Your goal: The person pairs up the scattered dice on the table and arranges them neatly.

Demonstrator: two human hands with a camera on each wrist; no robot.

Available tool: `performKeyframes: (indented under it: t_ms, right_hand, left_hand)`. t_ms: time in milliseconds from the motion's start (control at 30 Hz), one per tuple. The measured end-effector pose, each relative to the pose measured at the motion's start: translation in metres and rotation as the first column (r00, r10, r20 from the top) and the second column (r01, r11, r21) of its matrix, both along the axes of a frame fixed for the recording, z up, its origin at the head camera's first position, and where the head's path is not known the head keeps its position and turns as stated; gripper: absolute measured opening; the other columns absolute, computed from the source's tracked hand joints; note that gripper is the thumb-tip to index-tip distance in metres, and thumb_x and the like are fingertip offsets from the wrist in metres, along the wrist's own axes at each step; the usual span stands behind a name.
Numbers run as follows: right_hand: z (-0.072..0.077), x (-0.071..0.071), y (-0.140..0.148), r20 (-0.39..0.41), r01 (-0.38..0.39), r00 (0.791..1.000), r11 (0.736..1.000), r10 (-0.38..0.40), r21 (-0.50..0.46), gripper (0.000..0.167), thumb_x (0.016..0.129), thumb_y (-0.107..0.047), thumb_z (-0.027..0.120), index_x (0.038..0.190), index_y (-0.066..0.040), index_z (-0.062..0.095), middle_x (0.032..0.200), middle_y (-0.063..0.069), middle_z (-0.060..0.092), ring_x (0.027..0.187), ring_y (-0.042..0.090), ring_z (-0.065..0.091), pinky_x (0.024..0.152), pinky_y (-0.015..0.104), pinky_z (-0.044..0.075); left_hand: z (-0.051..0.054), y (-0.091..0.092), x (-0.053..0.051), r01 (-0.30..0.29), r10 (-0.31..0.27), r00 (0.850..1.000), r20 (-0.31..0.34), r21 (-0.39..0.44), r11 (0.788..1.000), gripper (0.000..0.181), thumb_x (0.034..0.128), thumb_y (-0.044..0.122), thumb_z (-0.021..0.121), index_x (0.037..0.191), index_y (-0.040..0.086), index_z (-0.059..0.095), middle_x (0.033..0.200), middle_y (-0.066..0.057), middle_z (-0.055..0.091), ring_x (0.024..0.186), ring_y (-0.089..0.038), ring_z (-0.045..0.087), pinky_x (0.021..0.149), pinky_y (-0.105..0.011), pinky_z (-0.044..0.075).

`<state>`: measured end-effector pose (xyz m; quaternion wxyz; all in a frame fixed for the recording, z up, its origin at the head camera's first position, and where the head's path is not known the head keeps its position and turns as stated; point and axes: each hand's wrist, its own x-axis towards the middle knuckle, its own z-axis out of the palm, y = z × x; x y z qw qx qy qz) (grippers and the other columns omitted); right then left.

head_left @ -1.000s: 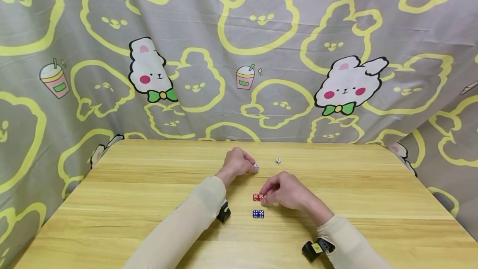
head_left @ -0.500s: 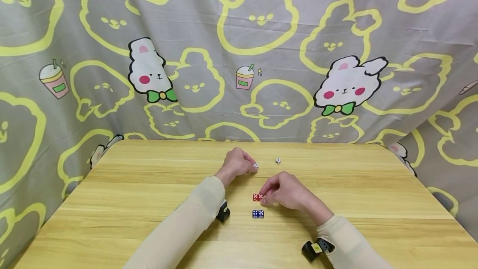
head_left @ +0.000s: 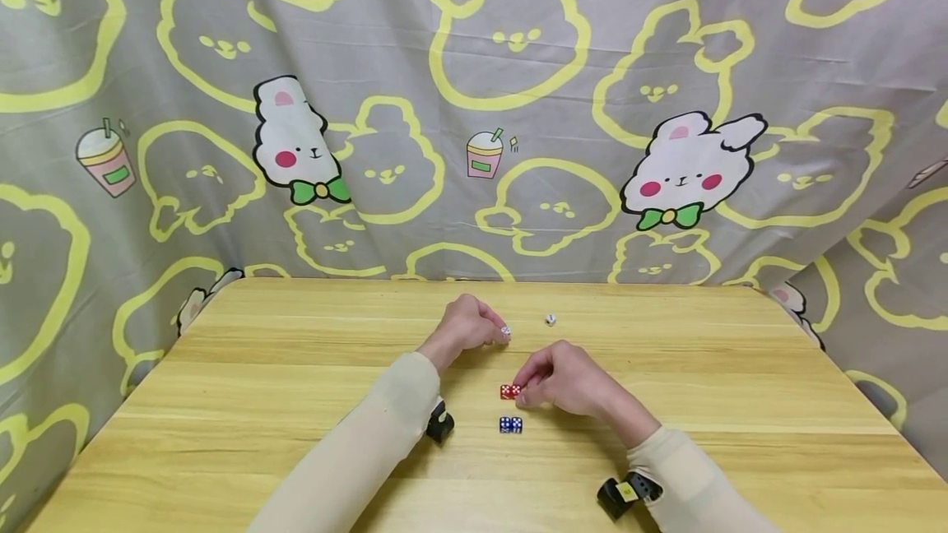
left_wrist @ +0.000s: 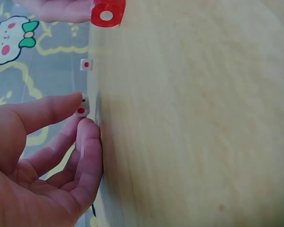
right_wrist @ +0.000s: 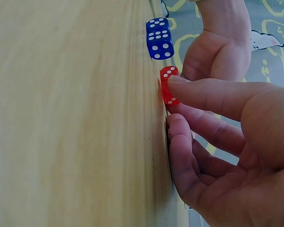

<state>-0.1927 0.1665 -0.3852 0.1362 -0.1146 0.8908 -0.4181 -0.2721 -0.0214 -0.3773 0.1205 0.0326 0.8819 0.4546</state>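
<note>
My left hand [head_left: 467, 326] pinches a white die [head_left: 505, 331] between thumb and finger; in the left wrist view this die [left_wrist: 81, 110] shows a red pip. A second white die [head_left: 550, 320] lies to its right, apart from both hands. Nearer to me, two red dice [head_left: 509, 391] sit side by side. The thumb and finger of my right hand [head_left: 569, 378] pinch the right-hand red one, and in the right wrist view the thumb covers part of the red dice [right_wrist: 168, 84]. Two blue dice [head_left: 511, 425] stand together just in front of the red pair.
The wooden table [head_left: 222, 434] carries all the dice. Behind it hangs a grey curtain [head_left: 459, 212] with cartoon animals, meeting the far edge. Black wrist cameras, left [head_left: 440, 424] and right [head_left: 616, 498], sit low over the table.
The left hand and its white die have shifted very slightly toward me. The right hand, the red dice and the blue dice hold their places.
</note>
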Motion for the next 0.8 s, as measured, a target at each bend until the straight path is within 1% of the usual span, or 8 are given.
performKeyframes:
  t_ms: [233, 367, 600, 800]
  right_hand:
    - [0.000, 0.000, 0.000, -0.001, -0.002, 1.000, 1.000, 0.002, -0.003, 0.013, 0.081, -0.012, 0.091, 0.089, -0.012, 0.081, 0.078, -0.001, 0.072, 0.072, 0.013, 0.060, 0.065, 0.025, 0.046]
    - [0.001, 0.000, 0.000, -0.003, -0.006, 1.000, 1.000, 0.006, -0.004, 0.012, 0.081, -0.012, 0.091, 0.089, -0.012, 0.081, 0.078, -0.001, 0.072, 0.072, 0.013, 0.060, 0.064, 0.025, 0.045]
    - [0.000, 0.000, 0.000, -0.006, -0.005, 1.000, 1.000, 0.005, -0.002, 0.013, 0.081, -0.012, 0.091, 0.089, -0.012, 0.081, 0.078, -0.001, 0.072, 0.072, 0.012, 0.060, 0.064, 0.025, 0.045]
    - [0.000, -0.001, 0.000, -0.009, -0.012, 1.000, 1.000, 0.012, -0.006, 0.012, 0.081, -0.012, 0.091, 0.088, -0.012, 0.081, 0.077, -0.001, 0.072, 0.072, 0.012, 0.060, 0.064, 0.024, 0.045]
  left_hand:
    - [-0.001, -0.004, 0.001, 0.025, -0.026, 0.999, 0.045, 0.013, 1.000, 0.009, 0.0836, 0.013, 0.089, 0.089, 0.011, 0.082, 0.079, 0.000, 0.071, 0.071, -0.014, 0.059, 0.068, -0.025, 0.046]
    - [-0.001, -0.006, 0.003, 0.038, -0.039, 0.998, 0.047, 0.024, 0.999, 0.010, 0.0831, 0.012, 0.089, 0.090, 0.010, 0.082, 0.081, -0.001, 0.073, 0.071, -0.014, 0.059, 0.066, -0.024, 0.046]
    - [0.001, -0.009, 0.008, 0.049, -0.051, 0.997, 0.050, 0.025, 0.998, 0.009, 0.0841, 0.013, 0.089, 0.089, 0.009, 0.082, 0.083, -0.002, 0.073, 0.071, -0.013, 0.058, 0.064, -0.023, 0.045]
    - [-0.002, -0.011, 0.010, 0.061, -0.063, 0.997, 0.050, 0.043, 0.997, 0.010, 0.0828, 0.011, 0.090, 0.090, 0.009, 0.082, 0.088, -0.003, 0.075, 0.071, -0.013, 0.059, 0.064, -0.023, 0.046]
